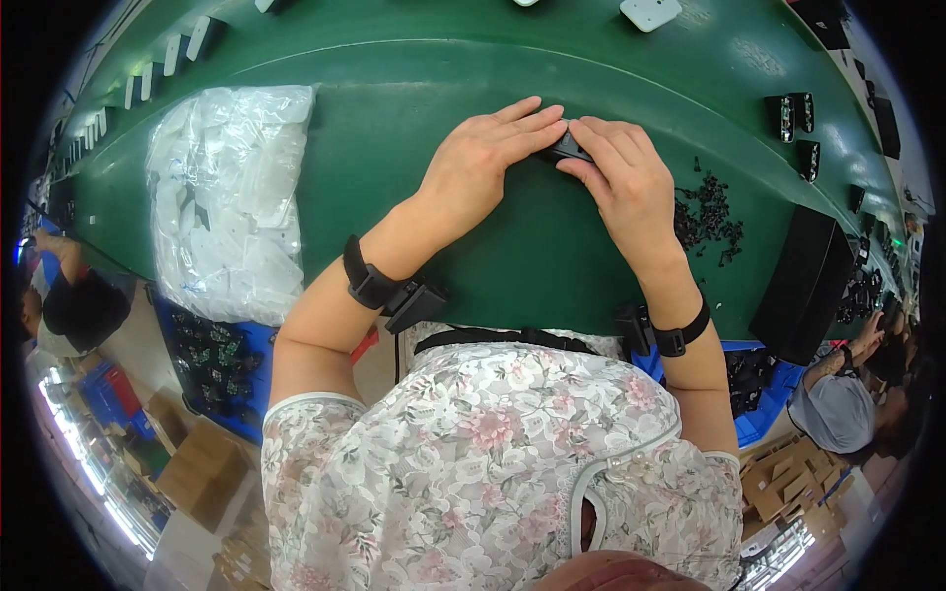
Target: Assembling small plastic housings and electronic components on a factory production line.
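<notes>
Two bare hands meet over a small black casing (569,150), which lies between their fingertips on the green desk (384,128), toward the far side from the person. The right hand (623,169) grips the casing, its thumb at the near edge and its bent fingers over the top. The left hand (481,160) has its fingers stretched out, tips at the casing's left end; whether it grips or only steadies the piece, I cannot tell, since the fingers cover that part.

Each wrist wears a black strap, one on the left (371,282) and one on the right (682,338). Just beside the right hand, a loose scatter of tiny black parts (708,219) spreads over the desk, with a black box (803,286) nearer the right edge. Well to the left lies a clear plastic bag (232,202) packed with flat white pieces. Several upright black units (779,118) stand at the upper right, and a white rounded plate (650,13) sits at the far edge.
</notes>
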Action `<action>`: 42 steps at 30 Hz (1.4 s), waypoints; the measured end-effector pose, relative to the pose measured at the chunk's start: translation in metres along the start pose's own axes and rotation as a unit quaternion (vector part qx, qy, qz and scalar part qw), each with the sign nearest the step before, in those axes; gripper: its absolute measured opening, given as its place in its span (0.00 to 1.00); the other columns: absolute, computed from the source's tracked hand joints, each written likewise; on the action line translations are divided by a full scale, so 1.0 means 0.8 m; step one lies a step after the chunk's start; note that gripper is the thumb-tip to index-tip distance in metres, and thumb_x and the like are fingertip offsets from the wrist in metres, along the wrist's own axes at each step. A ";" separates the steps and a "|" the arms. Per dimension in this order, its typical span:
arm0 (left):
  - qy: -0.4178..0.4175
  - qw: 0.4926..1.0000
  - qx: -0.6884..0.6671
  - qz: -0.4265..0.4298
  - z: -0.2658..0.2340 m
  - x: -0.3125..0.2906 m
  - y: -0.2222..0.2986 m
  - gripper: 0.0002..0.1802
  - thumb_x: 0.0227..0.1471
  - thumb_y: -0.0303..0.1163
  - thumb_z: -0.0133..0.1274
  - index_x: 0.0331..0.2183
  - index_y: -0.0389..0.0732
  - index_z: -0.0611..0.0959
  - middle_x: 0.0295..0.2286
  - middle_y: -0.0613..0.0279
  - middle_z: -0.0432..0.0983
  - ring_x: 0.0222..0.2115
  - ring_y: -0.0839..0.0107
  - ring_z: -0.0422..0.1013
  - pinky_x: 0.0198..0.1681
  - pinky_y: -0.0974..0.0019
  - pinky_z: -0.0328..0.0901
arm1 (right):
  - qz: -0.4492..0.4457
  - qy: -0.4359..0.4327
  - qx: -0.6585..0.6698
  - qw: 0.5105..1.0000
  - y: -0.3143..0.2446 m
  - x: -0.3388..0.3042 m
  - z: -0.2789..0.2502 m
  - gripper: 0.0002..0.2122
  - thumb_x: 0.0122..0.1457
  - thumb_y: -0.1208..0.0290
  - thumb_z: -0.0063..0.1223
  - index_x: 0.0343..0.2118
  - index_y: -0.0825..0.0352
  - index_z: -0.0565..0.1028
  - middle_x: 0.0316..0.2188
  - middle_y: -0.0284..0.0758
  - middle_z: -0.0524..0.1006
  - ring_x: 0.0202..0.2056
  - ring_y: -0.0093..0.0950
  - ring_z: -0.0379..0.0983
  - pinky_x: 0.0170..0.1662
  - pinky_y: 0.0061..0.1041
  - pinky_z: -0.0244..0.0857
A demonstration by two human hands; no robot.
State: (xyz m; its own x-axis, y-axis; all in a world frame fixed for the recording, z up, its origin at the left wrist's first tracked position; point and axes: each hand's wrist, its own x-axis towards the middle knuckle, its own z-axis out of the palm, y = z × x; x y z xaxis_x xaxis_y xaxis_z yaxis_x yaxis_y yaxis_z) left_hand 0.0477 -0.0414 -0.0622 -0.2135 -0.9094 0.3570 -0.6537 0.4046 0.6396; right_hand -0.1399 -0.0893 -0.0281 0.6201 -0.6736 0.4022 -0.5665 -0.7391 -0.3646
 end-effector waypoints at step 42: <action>0.021 0.996 0.061 0.067 -0.009 0.018 0.003 0.27 0.42 0.14 0.45 0.48 0.40 0.75 0.48 0.57 0.70 0.49 0.60 0.66 0.49 0.60 0.63 | 0.049 0.016 0.152 0.987 0.021 0.001 -0.009 0.15 0.50 0.77 0.56 0.43 0.66 0.75 0.42 0.38 0.76 0.44 0.35 0.71 0.48 0.29 0.64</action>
State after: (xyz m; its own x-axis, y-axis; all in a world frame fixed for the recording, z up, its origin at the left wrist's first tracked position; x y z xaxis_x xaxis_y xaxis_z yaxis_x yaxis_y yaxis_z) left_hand 0.0478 -0.0529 -0.0506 -0.2753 -0.8422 0.4637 -0.7052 0.5047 0.4980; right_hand -0.1528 -0.1021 -0.0278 0.5492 -0.7457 0.3772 -0.4308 -0.6394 -0.6369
